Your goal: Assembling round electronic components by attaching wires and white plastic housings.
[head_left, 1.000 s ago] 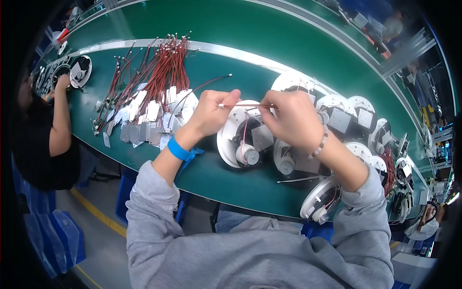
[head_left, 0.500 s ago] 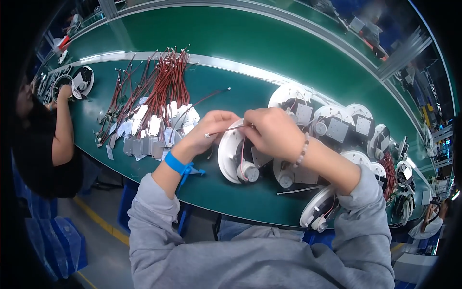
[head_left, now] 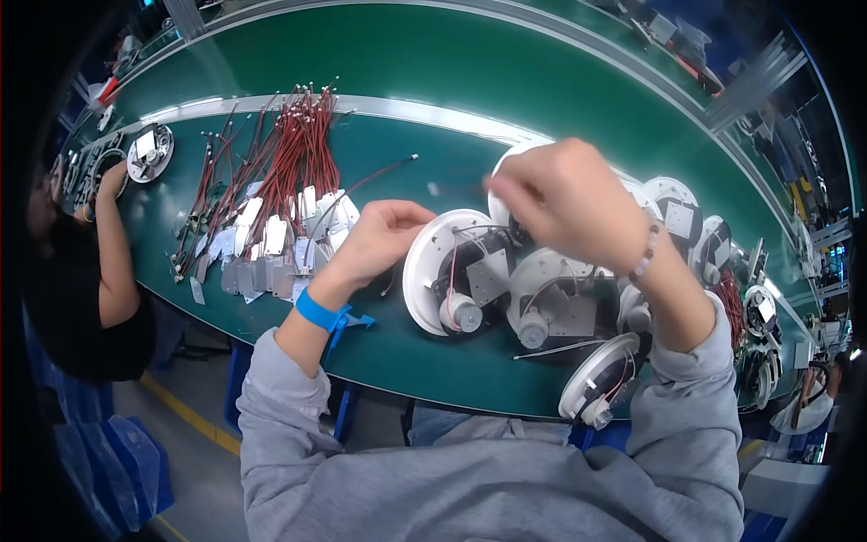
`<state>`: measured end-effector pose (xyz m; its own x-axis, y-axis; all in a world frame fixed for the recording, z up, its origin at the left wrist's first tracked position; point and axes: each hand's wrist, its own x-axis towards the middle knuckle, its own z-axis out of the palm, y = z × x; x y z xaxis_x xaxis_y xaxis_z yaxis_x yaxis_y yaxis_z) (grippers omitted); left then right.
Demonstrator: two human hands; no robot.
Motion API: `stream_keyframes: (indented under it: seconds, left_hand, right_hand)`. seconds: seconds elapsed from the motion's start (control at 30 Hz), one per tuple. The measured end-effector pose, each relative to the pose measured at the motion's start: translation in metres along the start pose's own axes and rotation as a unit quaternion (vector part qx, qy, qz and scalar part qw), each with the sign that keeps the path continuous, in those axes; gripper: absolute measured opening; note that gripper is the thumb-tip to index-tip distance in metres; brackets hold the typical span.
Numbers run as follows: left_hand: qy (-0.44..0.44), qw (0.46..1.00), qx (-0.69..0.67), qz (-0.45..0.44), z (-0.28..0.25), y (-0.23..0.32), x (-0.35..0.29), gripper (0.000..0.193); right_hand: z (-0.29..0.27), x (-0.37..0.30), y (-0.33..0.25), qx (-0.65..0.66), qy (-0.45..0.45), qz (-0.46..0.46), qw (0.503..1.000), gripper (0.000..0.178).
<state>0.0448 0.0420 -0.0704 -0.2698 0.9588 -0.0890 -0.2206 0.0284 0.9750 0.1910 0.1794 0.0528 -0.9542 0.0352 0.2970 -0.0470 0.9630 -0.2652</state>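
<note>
My left hand (head_left: 386, 237) grips the left rim of a tilted white round housing (head_left: 423, 285), its fingertips hidden behind the edge. Inside that housing are a metal plate (head_left: 489, 275), a small cylindrical motor (head_left: 462, 314) and thin wires. Up and to the right, my right hand (head_left: 562, 200) is closed and slightly blurred. From its fingers a red cable with a white connector (head_left: 433, 189) sticks out leftward, smeared by motion. More white round housings (head_left: 670, 194) lie beneath and beyond this hand.
Left of my hands lies a heap of red cables (head_left: 312, 135) with white and grey plates (head_left: 275, 237). A white cable tie (head_left: 555, 349) rests near the bench's front edge. At far left a co-worker's arm (head_left: 113, 244) reaches toward another round unit (head_left: 150, 152).
My right hand has moved up and right, drawing the red cable away from my left hand. My left hand has gone from the cable to the housing's rim.
</note>
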Motion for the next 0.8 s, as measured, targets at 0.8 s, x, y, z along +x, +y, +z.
stream_keyframes:
  seconds: [0.8]
  left_hand:
    - [-0.005, 0.978, 0.19, 0.088, 0.002, 0.001, -0.004, 0.015]
  right_hand:
    - [0.01, 0.004, 0.014, -0.024, -0.179, 0.015, 0.983, 0.007]
